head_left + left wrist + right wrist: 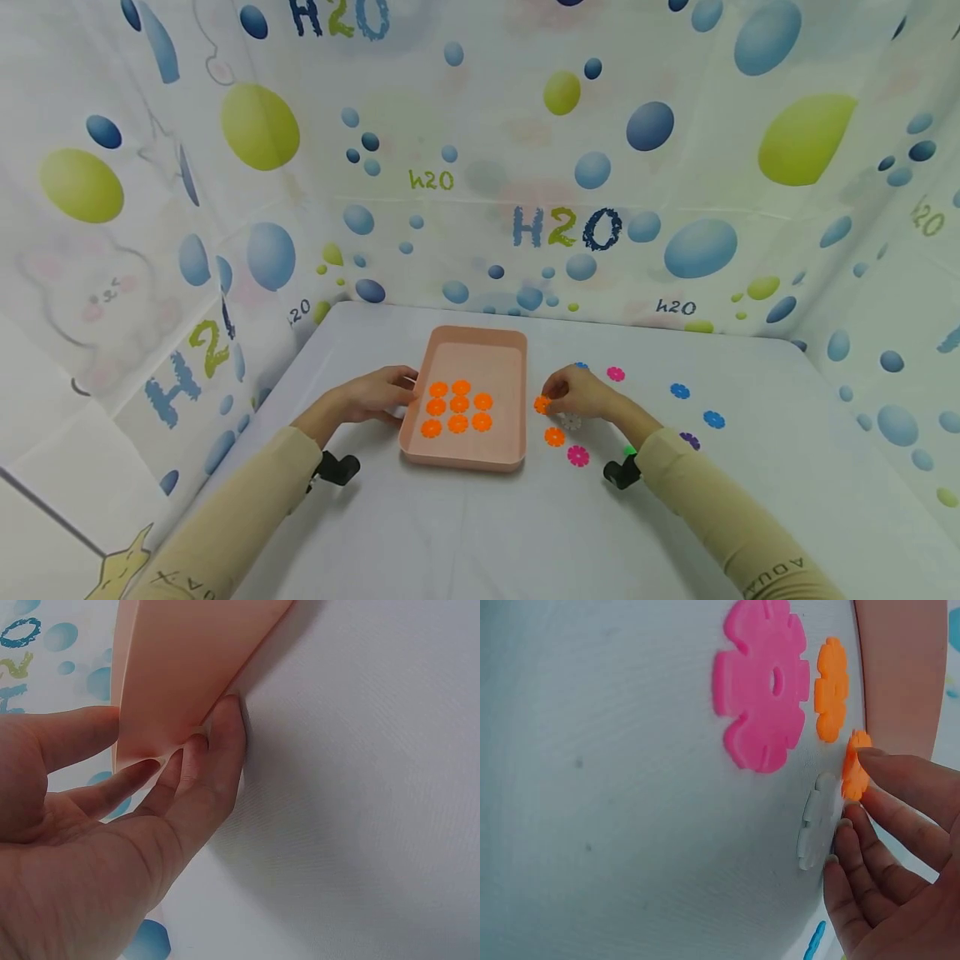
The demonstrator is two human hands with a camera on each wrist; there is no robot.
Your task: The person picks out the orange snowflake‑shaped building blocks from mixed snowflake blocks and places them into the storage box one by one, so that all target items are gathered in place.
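My left hand (378,393) holds the left side of a shallow pink tray (480,335). In the left wrist view, one fingertip meets the tray's rim and the other fingers (225,750) curl at its lower edge. Several orange flower-shaped interlocking discs (458,424) lie flat in the tray's front half. Just right of the tray, my right hand (581,393) pinches another orange interlocking disc (857,765) between thumb and finger, tilted on edge. Its lower fingers reach beside a white disc (817,821) on the table.
Nearby on the cloth lie another orange disc (554,437) and a pink disc (578,456). Farther right are blue discs (680,391), a purple one (690,441) and a green one (630,450), partly hidden by the wrist camera. A second pink disc (616,374) lies behind my right hand.
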